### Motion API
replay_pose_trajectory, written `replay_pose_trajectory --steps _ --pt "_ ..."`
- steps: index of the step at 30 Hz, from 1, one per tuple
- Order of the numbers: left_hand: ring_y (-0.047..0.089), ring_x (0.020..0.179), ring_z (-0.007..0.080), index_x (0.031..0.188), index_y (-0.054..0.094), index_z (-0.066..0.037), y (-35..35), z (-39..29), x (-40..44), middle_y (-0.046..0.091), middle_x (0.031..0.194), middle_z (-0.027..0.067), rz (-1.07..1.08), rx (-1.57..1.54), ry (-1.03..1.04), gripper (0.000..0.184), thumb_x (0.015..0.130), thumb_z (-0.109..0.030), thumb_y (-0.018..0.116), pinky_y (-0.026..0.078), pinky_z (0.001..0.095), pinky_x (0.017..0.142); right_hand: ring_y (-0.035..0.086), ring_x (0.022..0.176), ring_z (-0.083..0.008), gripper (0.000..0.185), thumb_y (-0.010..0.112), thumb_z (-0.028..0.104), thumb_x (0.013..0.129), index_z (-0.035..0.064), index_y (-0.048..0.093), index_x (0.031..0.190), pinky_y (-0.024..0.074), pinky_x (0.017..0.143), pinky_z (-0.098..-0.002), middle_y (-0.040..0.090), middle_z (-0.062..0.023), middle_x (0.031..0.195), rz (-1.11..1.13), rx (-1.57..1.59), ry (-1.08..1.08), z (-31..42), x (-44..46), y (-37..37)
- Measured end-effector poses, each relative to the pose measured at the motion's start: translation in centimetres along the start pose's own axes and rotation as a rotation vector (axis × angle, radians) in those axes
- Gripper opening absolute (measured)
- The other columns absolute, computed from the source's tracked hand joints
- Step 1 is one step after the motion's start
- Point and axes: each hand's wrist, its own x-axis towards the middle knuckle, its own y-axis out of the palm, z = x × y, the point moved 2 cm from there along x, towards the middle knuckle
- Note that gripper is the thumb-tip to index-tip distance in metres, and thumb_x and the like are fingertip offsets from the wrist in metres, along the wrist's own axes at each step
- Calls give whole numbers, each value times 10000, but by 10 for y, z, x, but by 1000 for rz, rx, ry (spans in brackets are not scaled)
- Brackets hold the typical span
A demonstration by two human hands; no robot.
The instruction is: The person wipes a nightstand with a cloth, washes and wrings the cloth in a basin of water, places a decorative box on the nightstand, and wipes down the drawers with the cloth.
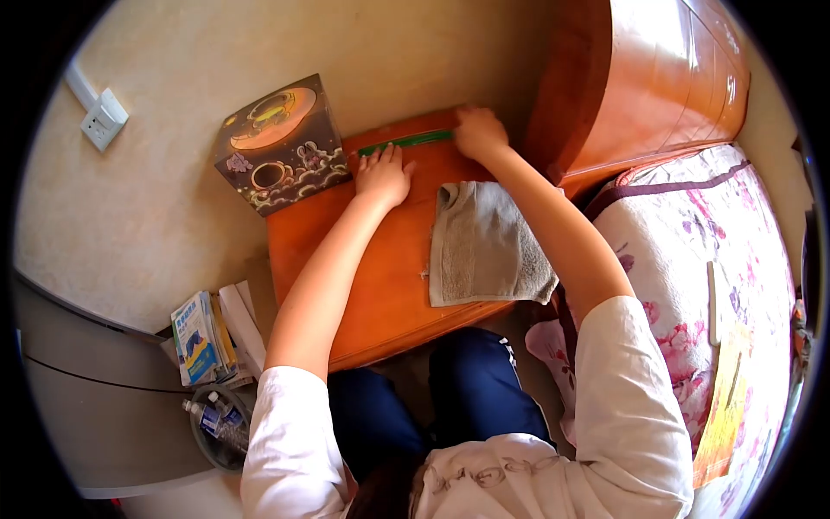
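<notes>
A long, thin green strip [415, 139] lies along the far edge of the orange-brown wooden nightstand [363, 259]; its exact kind is unclear. My left hand [385, 176] rests flat near the strip's left end, fingers spread and fingertips touching its near side. At the strip's right end, my right hand [478, 132] has its fingers curled around or over the tip, which they hide. A grey folded towel [484, 246] drapes over the nightstand's front right part, below my right forearm. Beside my left hand stands a dark box [285, 143] printed with a moon and astronaut.
The headboard [648, 78] and flowered bed [683, 259] border the right side. On the bed lie a white stick-like object [713, 303] and a yellow sheet [724, 415]. Books [203, 337] and a bin [212, 441] with plastic bottles stand at lower left.
</notes>
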Motion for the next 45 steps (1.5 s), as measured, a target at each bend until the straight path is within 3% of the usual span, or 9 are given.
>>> replay_pose_trajectory --steps 1,13,20,24,28,33,38,41,45 --pt "260 1316 278 1352 318 -45 2 1 1 299 1419 107 -5 16 11 560 931 -415 303 191 418 1079 352 1251 -301 518 481 380 856 3 482 1211 313 999 -482 360 -161 1361 38 -10 -204 7 -2 11" --pt "145 1357 260 1409 172 -77 -5 0 37 128 1482 71 238 19 -180 568 948 -407 212 160 419 1092 289 1291 -327 714 334 524 876 -52 361 1298 213 1073 -372 303 -217 1387 340 30 -290 19 32 33" --pt "119 1363 263 1408 143 -40 -12 8 40 98 1485 98 182 -33 -175 558 932 -300 275 153 398 1095 221 1317 -343 739 421 537 843 -13 334 1328 188 1075 -417 224 -211 1424 163 -63 -298 21 49 52" --pt "162 1350 270 1384 207 -13 -63 -6 -62 209 1447 146 -108 -35 135 548 914 -235 380 184 362 1091 222 1317 -347 788 532 550 785 4 348 1323 207 1046 -499 238 -202 1423 -99 54 -302 39 -82 -38" --pt "202 1339 278 1370 268 -29 -91 -8 -191 285 1419 134 -82 -99 260 537 913 -259 427 185 429 1081 232 1318 -329 786 642 451 731 34 349 1330 213 1050 -470 266 -175 1419 16 81 -160 15 -201 -65" --pt "240 1327 284 1361 298 -32 -50 0 -251 317 1404 133 -72 -183 221 525 902 -236 451 209 436 1066 268 1298 -343 849 660 497 694 12 353 1319 216 1053 -469 300 -194 1395 -1 33 -282 11 -230 -43" --pt "315 1292 300 1319 389 -34 -43 -1 -273 395 1357 127 -368 -223 209 450 895 -171 458 252 438 1045 310 1277 -338 957 635 607 664 0 319 1333 270 1013 -509 314 -207 1384 -81 98 -384 37 -226 -52" --pt "330 1281 313 1303 405 -21 -37 -3 -288 425 1332 138 -410 -297 222 452 881 -158 488 264 437 1037 355 1252 -330 933 613 635 661 -19 375 1281 318 976 -503 370 -226 1339 -51 23 -253 45 -215 -23" --pt "343 1266 330 1282 411 11 -31 -6 -314 441 1307 168 -400 -327 222 467 870 -183 518 292 455 1016 482 1134 -317 687 585 539 715 -20 521 1110 396 894 -486 492 -218 1216 50 -105 -25 78 -213 -25"
